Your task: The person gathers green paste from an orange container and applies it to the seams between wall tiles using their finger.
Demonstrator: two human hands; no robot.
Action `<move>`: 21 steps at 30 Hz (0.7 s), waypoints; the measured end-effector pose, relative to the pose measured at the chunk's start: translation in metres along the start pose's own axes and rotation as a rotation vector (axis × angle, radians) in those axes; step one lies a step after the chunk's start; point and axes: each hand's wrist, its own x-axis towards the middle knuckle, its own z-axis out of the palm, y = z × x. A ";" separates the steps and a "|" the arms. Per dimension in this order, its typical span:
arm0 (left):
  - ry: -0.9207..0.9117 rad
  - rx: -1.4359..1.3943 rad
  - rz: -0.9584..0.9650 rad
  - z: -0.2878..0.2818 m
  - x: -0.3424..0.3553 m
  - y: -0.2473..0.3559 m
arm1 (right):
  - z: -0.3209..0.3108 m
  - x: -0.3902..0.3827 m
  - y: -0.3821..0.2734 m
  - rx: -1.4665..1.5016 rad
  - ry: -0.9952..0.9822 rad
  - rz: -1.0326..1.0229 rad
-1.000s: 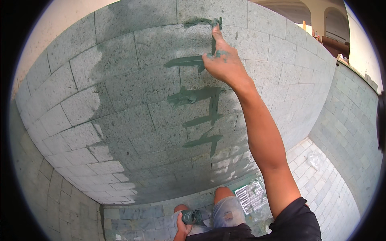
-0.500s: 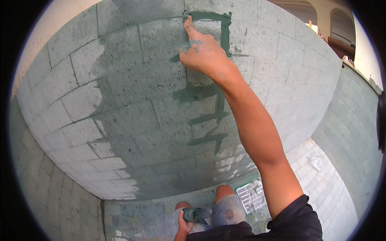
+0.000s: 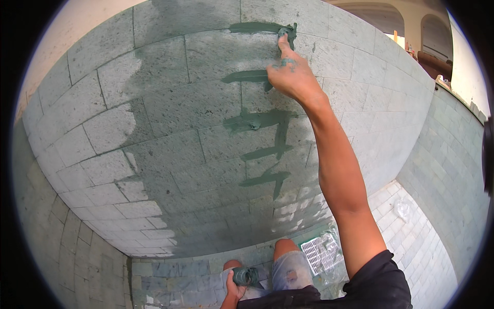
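My right hand [image 3: 294, 74] reaches up to the grey-green tiled wall [image 3: 170, 123], its index finger stretched out and touching the wall. Dark green paste [image 3: 291, 31] is heaped at that fingertip, by the right end of a smeared joint. The other fingers curl under the palm and are partly hidden; more paste marks the knuckles. Low down by my knees, my left hand [image 3: 235, 286] is closed round a small cup [image 3: 246, 276] with dark green paste in it. Fresh green strips [image 3: 265, 178] run along several tile joints below my right hand.
A white slotted grate [image 3: 320, 253] with clear plastic lies on the tiled floor, right of my knees. Crumpled clear plastic [image 3: 403, 210] lies farther right. Tiled side walls [image 3: 453, 149] stand at both sides, and arched openings [image 3: 437, 36] show beyond the wall's top at right.
My right hand has slid right along the upper joint, from its left end to the right corner. The paste strip there now shows behind it. My left hand and the cup stay nearly still.
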 end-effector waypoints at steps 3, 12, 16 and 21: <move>-0.032 0.007 -0.008 -0.009 0.003 -0.001 | 0.006 -0.001 -0.019 -0.002 -0.044 -0.028; 0.002 0.046 -0.035 -0.001 0.005 0.000 | 0.009 -0.001 -0.044 0.083 -0.112 -0.079; 0.037 0.101 -0.041 -0.001 0.005 -0.001 | 0.019 0.000 -0.039 -0.021 -0.259 -0.190; -0.014 0.056 0.020 0.007 0.005 -0.006 | -0.026 0.007 0.022 0.273 0.007 0.021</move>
